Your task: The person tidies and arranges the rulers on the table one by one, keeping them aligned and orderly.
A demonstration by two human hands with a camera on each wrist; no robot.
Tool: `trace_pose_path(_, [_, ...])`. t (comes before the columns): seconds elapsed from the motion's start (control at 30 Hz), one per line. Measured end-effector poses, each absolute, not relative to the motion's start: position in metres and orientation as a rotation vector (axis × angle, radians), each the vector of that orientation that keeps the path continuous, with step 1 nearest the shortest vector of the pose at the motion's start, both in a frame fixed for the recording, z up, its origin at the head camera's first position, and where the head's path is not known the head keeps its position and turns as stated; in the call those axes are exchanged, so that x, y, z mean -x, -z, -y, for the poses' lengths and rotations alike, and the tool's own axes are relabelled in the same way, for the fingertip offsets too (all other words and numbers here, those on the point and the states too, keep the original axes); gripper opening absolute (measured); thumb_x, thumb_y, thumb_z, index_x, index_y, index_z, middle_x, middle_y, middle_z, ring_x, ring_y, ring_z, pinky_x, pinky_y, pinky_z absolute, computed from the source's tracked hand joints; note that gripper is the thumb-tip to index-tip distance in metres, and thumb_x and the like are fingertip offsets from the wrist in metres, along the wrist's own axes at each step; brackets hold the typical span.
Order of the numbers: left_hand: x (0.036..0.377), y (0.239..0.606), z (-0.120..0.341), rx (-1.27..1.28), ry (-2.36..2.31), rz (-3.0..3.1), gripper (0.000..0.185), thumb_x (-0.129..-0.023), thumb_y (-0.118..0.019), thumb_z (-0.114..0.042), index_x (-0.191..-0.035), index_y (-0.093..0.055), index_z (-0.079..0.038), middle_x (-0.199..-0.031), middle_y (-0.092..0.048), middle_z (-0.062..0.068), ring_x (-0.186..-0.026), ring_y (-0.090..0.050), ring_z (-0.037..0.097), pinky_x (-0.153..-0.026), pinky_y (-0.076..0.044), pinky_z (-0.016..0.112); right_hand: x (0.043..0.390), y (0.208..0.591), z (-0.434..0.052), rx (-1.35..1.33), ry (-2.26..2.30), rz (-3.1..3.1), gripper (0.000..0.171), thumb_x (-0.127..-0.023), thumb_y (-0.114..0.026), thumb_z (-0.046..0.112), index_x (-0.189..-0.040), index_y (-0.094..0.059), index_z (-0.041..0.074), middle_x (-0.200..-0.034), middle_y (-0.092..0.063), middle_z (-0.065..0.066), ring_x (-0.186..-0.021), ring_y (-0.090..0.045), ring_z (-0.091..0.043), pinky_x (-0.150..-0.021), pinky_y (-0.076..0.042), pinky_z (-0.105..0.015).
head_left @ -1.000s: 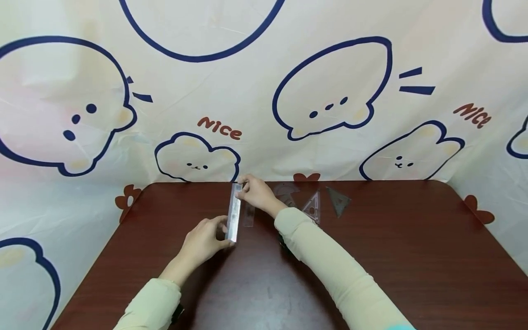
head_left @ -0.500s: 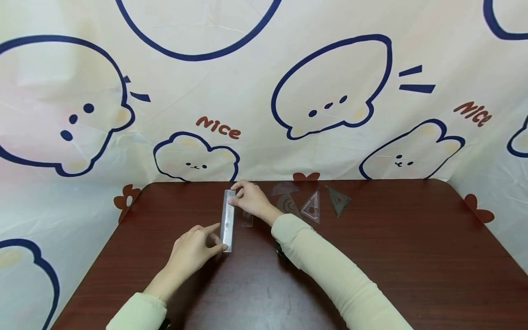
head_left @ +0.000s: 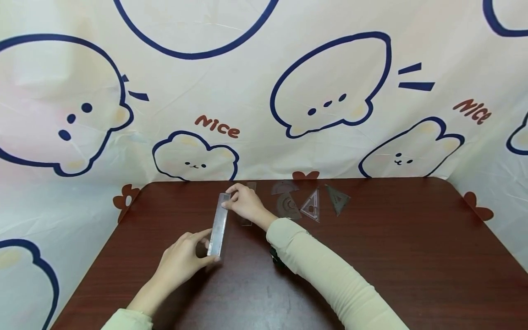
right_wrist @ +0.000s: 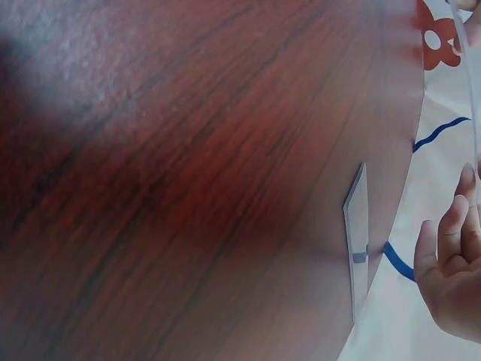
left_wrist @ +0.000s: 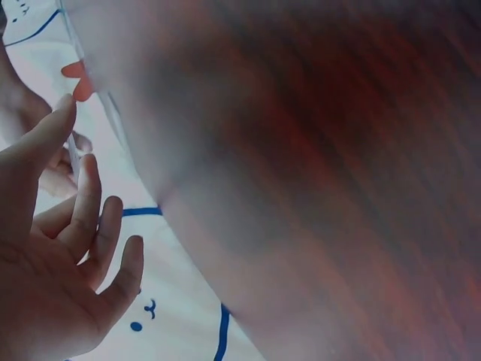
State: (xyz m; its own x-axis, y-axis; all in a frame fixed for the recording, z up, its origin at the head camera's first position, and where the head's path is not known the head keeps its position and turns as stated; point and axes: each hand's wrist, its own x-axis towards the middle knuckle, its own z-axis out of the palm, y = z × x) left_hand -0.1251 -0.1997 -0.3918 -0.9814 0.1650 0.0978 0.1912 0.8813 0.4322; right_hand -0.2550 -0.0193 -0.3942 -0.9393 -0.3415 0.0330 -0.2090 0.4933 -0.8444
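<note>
A clear straight ruler (head_left: 218, 224) slants between both hands in the head view, catching the light along its length. My left hand (head_left: 181, 256) pinches its near end with the thumb on the near edge. At the far end, my right hand (head_left: 247, 201) grips it between thumb and fingers. In the left wrist view the left hand (left_wrist: 60, 256) has its lower fingers spread, while the ruler's thin edge shows beside the thumb. From the right wrist, the ruler (right_wrist: 467, 68) appears edge-on above the right hand (right_wrist: 458, 271). The ruler is raised off the table.
A second clear ruler (head_left: 246, 223) lies on the brown table (head_left: 371, 256), partly behind the right hand. To its right are two clear protractors (head_left: 284, 187), a clear set square (head_left: 312, 207) and a darker set square (head_left: 338, 200). A printed curtain (head_left: 255, 91) hangs behind the table.
Both hands have moved left and toward the near side with the ruler between them. The second ruler and the protractors are now less covered by the right hand and arm.
</note>
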Motion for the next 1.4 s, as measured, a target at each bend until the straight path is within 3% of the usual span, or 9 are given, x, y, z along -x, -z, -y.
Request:
trace_pose_path(0.17, [0.120,0.384,0.205,0.295,0.645,2.958,0.069,-0.070,-0.090,-0.035,-0.130,-0.065,-0.014,-0.089,-0.061,-0.011,-0.084,-0.058,0.014,-0.062,-0.048,0.039,0.253,0.392,0.023,0.500,1.461,-2.597,0.036,-0.090,-0.075,0.025,-0.120,-0.063,0.009,-0.089,-0.069,0.001,-0.075,-0.063,-0.012,-0.067,-0.049,-0.028])
trace_pose_path(0.33, [0.113,0.379,0.208,0.237,0.655,2.983,0.068,-0.071,-0.089,-0.040,-0.130,-0.066,-0.016,-0.092,-0.063,-0.012,-0.103,-0.062,0.023,-0.070,-0.051,0.047,0.249,0.393,0.025,0.528,1.472,-2.571,0.034,-0.090,-0.075,0.024,-0.119,-0.064,0.008,-0.089,-0.069,0.001,-0.072,-0.061,-0.012,-0.065,-0.049,-0.026])
trace_pose_path(0.47, [0.109,0.379,0.211,0.207,0.667,2.984,0.065,-0.072,-0.088,-0.039,-0.129,-0.066,-0.018,-0.093,-0.065,-0.012,-0.109,-0.061,0.026,-0.073,-0.051,0.051,0.247,0.394,0.026,0.541,1.492,-2.555,0.033,-0.090,-0.076,0.022,-0.118,-0.065,0.008,-0.087,-0.067,0.003,-0.067,-0.059,-0.011,-0.062,-0.048,-0.024])
trace_pose_path(1.07, [0.085,0.382,0.233,0.201,0.540,3.021,0.062,-0.070,-0.089,-0.040,-0.124,-0.069,-0.020,-0.089,-0.064,-0.017,-0.094,-0.063,0.018,-0.069,-0.050,0.045,0.234,0.402,0.037,0.627,1.415,-2.559,0.026,-0.090,-0.075,0.020,-0.113,-0.072,0.009,-0.089,-0.067,0.005,-0.068,-0.055,-0.005,-0.062,-0.045,-0.020])
trace_pose_path(1.4, [0.079,0.387,0.242,0.156,0.546,3.078,0.063,-0.068,-0.089,-0.043,-0.123,-0.069,-0.020,-0.087,-0.063,-0.018,-0.084,-0.060,0.012,-0.065,-0.048,0.039,0.225,0.406,0.046,0.632,1.343,-2.561,0.026,-0.091,-0.074,0.023,-0.114,-0.073,0.012,-0.092,-0.067,0.008,-0.074,-0.057,-0.004,-0.068,-0.046,-0.022])
